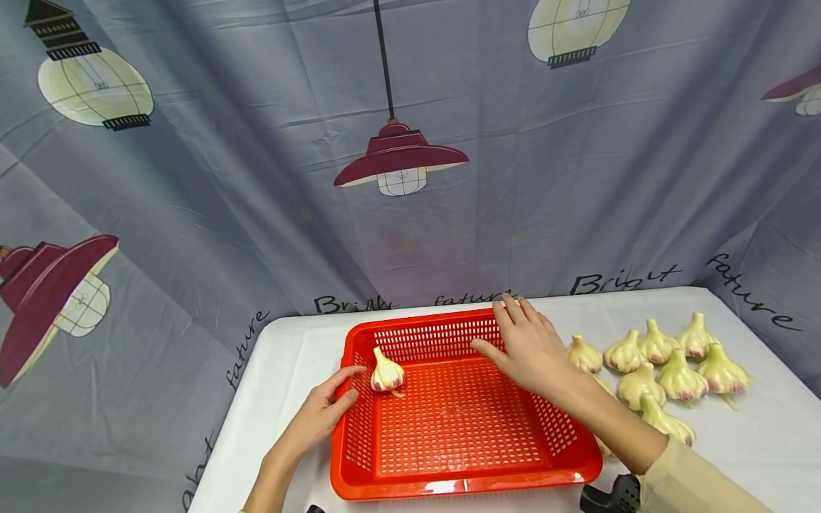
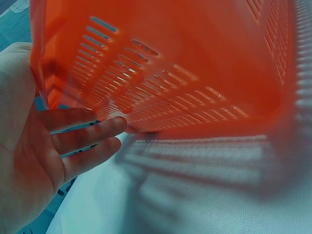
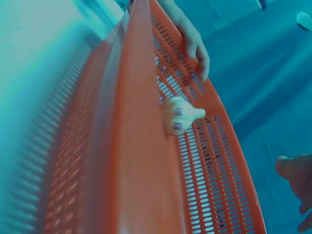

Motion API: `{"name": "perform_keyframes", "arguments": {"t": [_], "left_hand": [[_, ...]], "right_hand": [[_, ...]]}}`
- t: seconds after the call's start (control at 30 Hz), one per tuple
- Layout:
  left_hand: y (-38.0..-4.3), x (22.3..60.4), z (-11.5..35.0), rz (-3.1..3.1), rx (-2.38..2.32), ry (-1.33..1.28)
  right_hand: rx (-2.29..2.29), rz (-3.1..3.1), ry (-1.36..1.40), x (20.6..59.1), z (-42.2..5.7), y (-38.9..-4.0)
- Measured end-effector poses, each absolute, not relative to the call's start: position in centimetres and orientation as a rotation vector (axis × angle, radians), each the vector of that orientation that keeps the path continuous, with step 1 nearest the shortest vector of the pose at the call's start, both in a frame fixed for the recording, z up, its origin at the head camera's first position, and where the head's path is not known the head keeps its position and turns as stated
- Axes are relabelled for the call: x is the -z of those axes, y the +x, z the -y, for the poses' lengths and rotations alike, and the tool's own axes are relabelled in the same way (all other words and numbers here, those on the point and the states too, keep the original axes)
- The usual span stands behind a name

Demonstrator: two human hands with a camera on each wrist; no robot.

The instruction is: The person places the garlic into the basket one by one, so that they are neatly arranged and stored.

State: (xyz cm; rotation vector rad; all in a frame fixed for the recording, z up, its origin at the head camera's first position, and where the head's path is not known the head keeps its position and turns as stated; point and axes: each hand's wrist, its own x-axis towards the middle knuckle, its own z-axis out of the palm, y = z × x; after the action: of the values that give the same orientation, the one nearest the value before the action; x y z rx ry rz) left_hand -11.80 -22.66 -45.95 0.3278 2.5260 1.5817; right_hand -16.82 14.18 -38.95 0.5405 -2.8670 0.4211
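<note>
A red plastic basket (image 1: pixel 458 420) with slotted walls stands on the white table. One garlic bulb (image 1: pixel 388 373) is inside it, near the left wall, its stem pointing up. My left hand (image 1: pixel 317 413) holds the basket's left rim. In the left wrist view, several of that hand's fingers (image 2: pixel 90 141) lie outside the basket wall. Over the back right part of the basket is my right hand (image 1: pixel 529 349), fingers spread and holding nothing. The right wrist view also has the garlic bulb (image 3: pixel 180 115) beyond the red rim, with the right hand's fingertips (image 3: pixel 287 168) apart from the basket.
Several more garlic bulbs (image 1: pixel 681 377) are grouped on the table (image 1: pixel 763 442) right of the basket, some partly hidden by the right forearm. A black object (image 1: pixel 612 495) sits at the front edge by the right sleeve. A grey curtain (image 1: pixel 500 235) with printed lamps hangs behind.
</note>
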Motion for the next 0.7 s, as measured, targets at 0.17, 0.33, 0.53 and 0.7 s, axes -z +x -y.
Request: {"name": "perform_keyframes", "arguments": {"t": [0.17,0.33,0.53,0.7], "left_hand": [[-11.9,45.9,22.6,-2.522,-1.582,0.341],[-11.9,45.9,22.6,-2.523,-1.577,0.34],[-11.9,45.9,22.7,-2.537,-1.561,0.329],[-11.8,45.9,22.7,-2.541,-1.558,0.319]], "right_hand": [[-0.438,2.881,0.515,39.0,-15.2,-16.4],[-0.455,2.893,0.484,38.9,-16.2,-16.1],[-0.504,2.901,0.456,38.7,-17.5,-15.6],[-0.521,2.903,0.431,38.9,-18.9,-15.1]]}}
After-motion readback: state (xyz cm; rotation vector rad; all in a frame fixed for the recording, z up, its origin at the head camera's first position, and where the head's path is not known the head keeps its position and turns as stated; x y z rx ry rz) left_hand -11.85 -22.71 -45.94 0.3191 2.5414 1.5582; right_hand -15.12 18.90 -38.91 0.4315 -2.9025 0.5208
